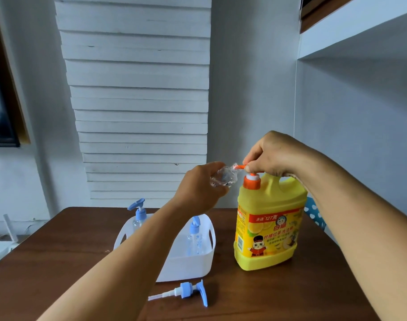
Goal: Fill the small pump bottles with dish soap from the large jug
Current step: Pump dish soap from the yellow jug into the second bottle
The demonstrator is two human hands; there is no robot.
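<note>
on the table (pixel 58 262), one jug (pixel 268 228), three bottles, one loose pump (pixel 186 291)

Looks like a home room: dark brown wooden table (pixel 58 262), pale painted walls (pixel 251 89), white slatted panel (pixel 140 100), dark framed picture (pixel 0 100), white plastic handled basket (pixel 195 262) on the table.

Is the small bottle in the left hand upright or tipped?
Tipped: the small bottle in the left hand lies sideways, mouth at the jug's orange nozzle.

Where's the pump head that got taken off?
The loose pump head lies on the wooden table, front center in the head view, just before the white basket.
</note>
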